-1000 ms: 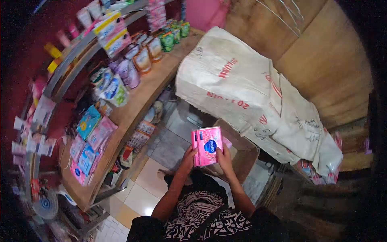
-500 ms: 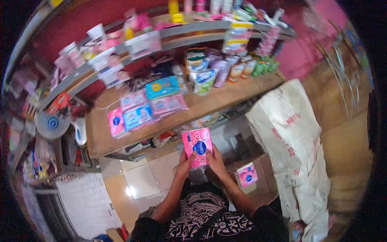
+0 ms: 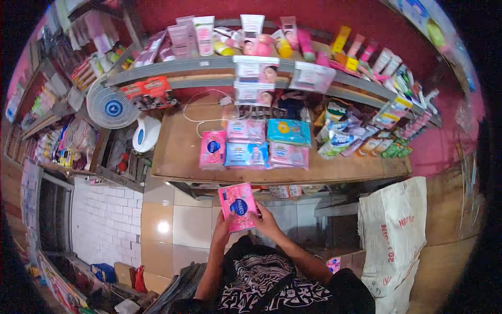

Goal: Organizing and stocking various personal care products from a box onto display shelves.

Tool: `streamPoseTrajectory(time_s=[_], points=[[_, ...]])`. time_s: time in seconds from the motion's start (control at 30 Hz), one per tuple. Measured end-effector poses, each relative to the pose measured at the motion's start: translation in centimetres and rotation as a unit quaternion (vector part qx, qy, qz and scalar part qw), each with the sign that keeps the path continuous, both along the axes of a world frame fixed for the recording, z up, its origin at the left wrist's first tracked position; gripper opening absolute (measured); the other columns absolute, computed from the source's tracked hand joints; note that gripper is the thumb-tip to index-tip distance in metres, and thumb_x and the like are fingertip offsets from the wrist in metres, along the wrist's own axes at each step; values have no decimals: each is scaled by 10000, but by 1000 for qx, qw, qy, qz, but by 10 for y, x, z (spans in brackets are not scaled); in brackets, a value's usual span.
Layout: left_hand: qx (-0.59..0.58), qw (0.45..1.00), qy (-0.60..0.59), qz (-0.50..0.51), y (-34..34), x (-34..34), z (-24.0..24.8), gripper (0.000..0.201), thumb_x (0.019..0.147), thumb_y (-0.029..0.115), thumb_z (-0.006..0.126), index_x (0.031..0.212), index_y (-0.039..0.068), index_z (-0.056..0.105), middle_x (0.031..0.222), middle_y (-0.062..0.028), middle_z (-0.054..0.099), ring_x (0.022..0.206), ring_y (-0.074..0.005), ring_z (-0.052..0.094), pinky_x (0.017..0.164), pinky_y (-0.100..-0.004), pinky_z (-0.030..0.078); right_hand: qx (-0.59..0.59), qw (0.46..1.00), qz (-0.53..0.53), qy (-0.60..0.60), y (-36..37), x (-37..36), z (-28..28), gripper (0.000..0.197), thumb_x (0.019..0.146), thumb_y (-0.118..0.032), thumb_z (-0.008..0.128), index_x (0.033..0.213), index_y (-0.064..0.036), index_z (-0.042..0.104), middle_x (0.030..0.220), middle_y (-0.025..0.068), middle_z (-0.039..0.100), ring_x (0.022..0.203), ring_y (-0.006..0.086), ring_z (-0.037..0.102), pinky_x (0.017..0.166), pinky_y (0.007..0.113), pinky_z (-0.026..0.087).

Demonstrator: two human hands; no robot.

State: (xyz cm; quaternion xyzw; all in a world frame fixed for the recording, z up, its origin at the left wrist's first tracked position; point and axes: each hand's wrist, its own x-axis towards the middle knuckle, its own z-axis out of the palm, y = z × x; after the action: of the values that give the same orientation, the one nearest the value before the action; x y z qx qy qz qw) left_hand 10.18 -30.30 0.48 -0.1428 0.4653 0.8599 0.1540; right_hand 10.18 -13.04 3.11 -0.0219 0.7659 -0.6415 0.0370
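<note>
A pink tissue pack [image 3: 238, 205] with a blue oval label is held upright in front of me. My left hand [image 3: 223, 226] grips its lower left edge, and my right hand [image 3: 265, 222] grips the lower right, thumbs on the front face. Beyond it, on the wooden shelf [image 3: 340, 174], a similar pink pack [image 3: 213, 149] stands at the left of several wipes packs. Those are a blue pack [image 3: 246, 155], a teal pack [image 3: 288, 131] and pink ones [image 3: 288, 155].
An upper shelf [image 3: 183, 66] carries tubes and bottles. Pouches [image 3: 337, 141] stand at the right of the lower shelf. A white fan [image 3: 113, 104] is at the left. A white woven sack [image 3: 395, 235] leans at the right, beside a box with another pink pack [image 3: 333, 264].
My view has swung left, so the shelf goods sit farther right in the picture. The tissue pack stays in both my hands, now tilted slightly and nearer the shelf's left part.
</note>
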Motion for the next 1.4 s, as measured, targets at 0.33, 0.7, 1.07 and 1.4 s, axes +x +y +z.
streamPoseTrajectory(time_s=[0.33, 0.7, 1.07, 1.4], points=[[2, 996, -16, 92, -88, -27, 9, 391, 892, 144, 538, 1238, -2, 428, 1067, -69, 573, 907, -139, 577, 804, -276, 474, -59, 986, 81, -136, -92, -40, -15, 519, 879, -162, 583, 1330, -24, 367, 1190, 114, 523, 1002, 152, 538, 841, 275, 448], [-152, 984, -8, 95, -139, -67, 3, 401, 884, 268, 578, 1168, -9, 516, 1046, -61, 606, 916, -126, 571, 808, -260, 455, 66, 996, 65, 15, -143, -92, -11, 476, 862, -202, 595, 1245, 37, 444, 1111, 210, 569, 1026, 269, 560, 850, 335, 444], [-227, 967, 81, 87, -208, -198, -36, 392, 916, 181, 531, 1260, 6, 457, 1161, -77, 543, 1034, -136, 502, 849, -266, 434, 108, 990, 36, 79, -209, -188, -59, 474, 900, -181, 505, 1288, 53, 367, 1212, 296, 479, 1107, 394, 504, 914, 406, 406], [-433, 894, -29, -115, -227, -285, -39, 367, 920, 217, 520, 1197, -19, 478, 1023, -86, 585, 939, -151, 528, 842, -305, 430, 125, 992, -26, 23, -252, -248, -84, 558, 869, -83, 478, 1366, 10, 243, 1250, 295, 442, 1153, 401, 460, 949, 389, 373]])
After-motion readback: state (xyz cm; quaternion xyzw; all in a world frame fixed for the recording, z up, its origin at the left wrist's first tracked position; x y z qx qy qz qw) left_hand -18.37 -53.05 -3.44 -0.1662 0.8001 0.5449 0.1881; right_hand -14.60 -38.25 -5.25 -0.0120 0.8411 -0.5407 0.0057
